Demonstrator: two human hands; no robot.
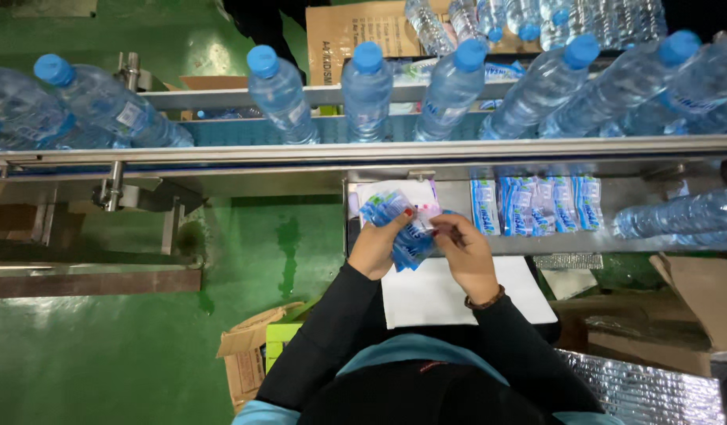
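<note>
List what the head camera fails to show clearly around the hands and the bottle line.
- Head view: the bundle of blue-and-white labels is partly covered by the left hand and right hand; how many it holds cannot be counted.
- The bottle at far left is cut by the frame edge.
- The white sheet is partly hidden by the forearms.
- The cardboard box contents are hidden.

Seven blue-capped water bottles (367, 90) stood in a row on the conveyor across the upper part of the frame. Behind them, at the top right, lay a bundle of more bottles (536, 20) — too tightly packed to count. One bottle (678, 220) lay on its side at the right edge. About five stacks of blue-and-white labels (536, 205) sat at centre right, and two hands — left hand (377, 248) and right hand (467, 256) — showed at centre. Two cardboard boxes were visible: one (347, 31) at top centre, one (249, 362) at lower left.
</note>
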